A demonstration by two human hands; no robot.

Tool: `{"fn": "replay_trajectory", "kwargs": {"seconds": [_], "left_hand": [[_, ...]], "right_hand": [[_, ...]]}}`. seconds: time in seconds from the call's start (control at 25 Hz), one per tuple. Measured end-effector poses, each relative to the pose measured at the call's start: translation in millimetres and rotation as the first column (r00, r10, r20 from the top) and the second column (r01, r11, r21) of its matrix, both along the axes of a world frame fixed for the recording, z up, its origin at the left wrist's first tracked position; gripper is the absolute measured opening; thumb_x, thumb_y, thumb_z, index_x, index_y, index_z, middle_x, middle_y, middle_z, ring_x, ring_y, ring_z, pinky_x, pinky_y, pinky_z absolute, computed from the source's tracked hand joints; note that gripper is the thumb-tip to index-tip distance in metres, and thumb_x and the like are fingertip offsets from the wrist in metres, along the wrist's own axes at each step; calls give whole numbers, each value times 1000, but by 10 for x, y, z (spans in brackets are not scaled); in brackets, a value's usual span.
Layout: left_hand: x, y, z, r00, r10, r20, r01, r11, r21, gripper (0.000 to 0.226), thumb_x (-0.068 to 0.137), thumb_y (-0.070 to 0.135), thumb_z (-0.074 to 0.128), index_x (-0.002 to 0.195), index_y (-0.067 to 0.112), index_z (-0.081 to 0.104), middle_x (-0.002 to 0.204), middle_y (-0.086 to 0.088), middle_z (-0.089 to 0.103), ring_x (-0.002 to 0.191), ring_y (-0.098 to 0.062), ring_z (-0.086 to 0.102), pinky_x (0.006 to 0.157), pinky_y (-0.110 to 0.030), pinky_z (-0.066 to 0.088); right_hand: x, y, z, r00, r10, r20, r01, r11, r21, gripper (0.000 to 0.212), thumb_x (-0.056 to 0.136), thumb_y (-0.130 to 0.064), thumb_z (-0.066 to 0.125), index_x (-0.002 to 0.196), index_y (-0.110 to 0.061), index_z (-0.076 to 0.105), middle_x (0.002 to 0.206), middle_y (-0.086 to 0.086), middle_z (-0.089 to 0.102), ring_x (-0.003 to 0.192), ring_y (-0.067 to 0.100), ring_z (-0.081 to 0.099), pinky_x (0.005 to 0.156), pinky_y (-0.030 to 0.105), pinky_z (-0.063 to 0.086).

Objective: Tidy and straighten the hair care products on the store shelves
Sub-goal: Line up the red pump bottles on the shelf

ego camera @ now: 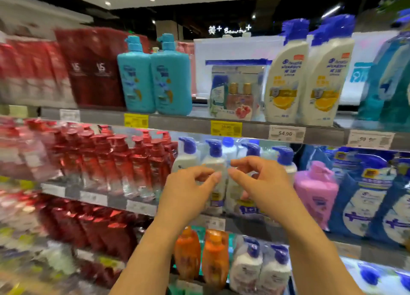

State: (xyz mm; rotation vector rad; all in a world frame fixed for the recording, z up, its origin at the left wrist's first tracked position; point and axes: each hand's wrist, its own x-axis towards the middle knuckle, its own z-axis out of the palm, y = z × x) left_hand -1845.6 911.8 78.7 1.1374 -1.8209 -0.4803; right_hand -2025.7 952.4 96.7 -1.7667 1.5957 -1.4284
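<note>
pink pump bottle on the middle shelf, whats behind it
Behind the pink plastic pump bottle only a dark shelf gap and a blurred blue pack edge show; the bottle covers anything lower.

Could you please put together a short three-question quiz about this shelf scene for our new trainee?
1. True or false: the left hand and right hand are both raised in front of the white bottles with blue pump tops.
2. Which stands directly right of those white bottles? A: pink bottle; B: orange bottles; C: teal bottles.
3. Fill in: the price tag below the white and yellow bottles reads ____.

Key: 1 true; 2 A; 3 54.90.
</note>
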Motion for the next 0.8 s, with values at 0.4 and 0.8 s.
{"fn": "replay_trajectory", "kwargs": {"seconds": [0.4, 0.8], "left_hand": [[2641, 321, -369, 974, 223, -47, -217, 970, 106, 17, 87, 51, 62, 89, 39, 74, 81, 28, 70, 70, 11, 63, 64, -11, 44], [3814, -145, -501, 944, 307, -120, -281, 940, 192, 16, 88, 50, 62, 90, 39, 73, 73, 30, 67, 57, 4, 63, 54, -10, 44]], "right_hand": [[2495, -180, -318, 962, 274, 3, -273, 959, 74, 5, 90, -35, 73, 90, -40, 71, 85, -12, 72, 50, 6, 67, 51, 18, 50], [3586, -644, -368, 947, 322, -23, -312, 932, 186, 5, 92, -37, 69, 94, -41, 71, 88, -31, 68, 50, 9, 69, 51, 12, 47]]}}
